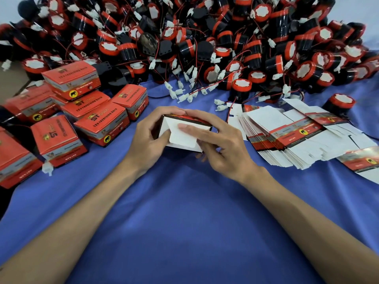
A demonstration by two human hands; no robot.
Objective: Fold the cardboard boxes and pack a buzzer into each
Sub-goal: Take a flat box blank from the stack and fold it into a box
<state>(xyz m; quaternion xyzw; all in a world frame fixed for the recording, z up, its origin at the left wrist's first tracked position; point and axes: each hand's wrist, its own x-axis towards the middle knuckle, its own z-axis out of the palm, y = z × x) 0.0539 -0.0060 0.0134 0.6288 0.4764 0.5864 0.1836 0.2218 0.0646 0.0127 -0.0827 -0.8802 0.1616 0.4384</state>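
Observation:
A small red cardboard box [181, 138] is held between both hands over the blue cloth, its open end with white flaps turned toward me. My left hand [151, 138] grips its left side, thumb on the flap edge. My right hand [219, 140] grips the right side, with the index finger lying across a white flap. A big heap of black-and-red buzzers [205, 44] with red wires and white plugs fills the far side. Flat unfolded boxes [287, 136] lie stacked at the right.
Several closed red boxes [78, 111] are piled at the left. A single buzzer [340, 103] stands beside the flat stack at the right. A loose white plug [47, 168] lies near the left boxes. Blue cloth [184, 222] covers the table in front of me.

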